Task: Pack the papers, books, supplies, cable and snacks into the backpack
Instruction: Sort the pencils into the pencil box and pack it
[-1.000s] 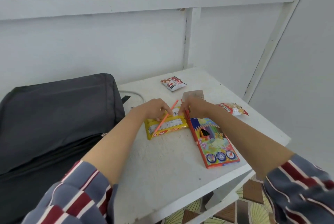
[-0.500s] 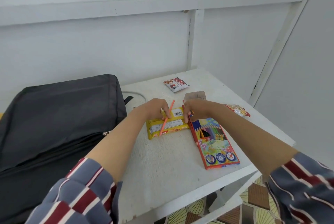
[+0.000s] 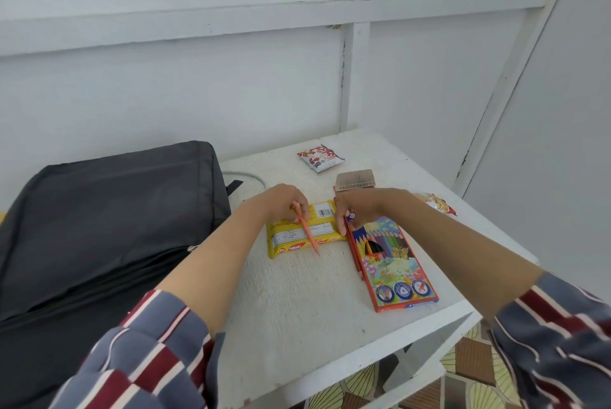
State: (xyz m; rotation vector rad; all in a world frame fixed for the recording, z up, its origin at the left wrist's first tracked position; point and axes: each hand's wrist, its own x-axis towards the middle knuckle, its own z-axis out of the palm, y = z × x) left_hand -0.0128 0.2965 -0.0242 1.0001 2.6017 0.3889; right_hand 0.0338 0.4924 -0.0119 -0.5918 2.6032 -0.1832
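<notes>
Head view: our left hand [image 3: 284,203] pinched an orange pencil [image 3: 307,232] over the yellow snack pack [image 3: 291,240]; our right hand [image 3: 363,207] clasped the pencil box [image 3: 396,270], coloured pencils [image 3: 380,240] inside.

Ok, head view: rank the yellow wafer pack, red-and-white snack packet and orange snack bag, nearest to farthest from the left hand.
1. Yellow wafer pack: directly under the left hand, which grips an orange pencil.
2. Red-and-white snack packet: behind the hand, toward the wall.
3. Orange snack bag: far right, past the right hand, which holds the coloured pencil box.
</notes>
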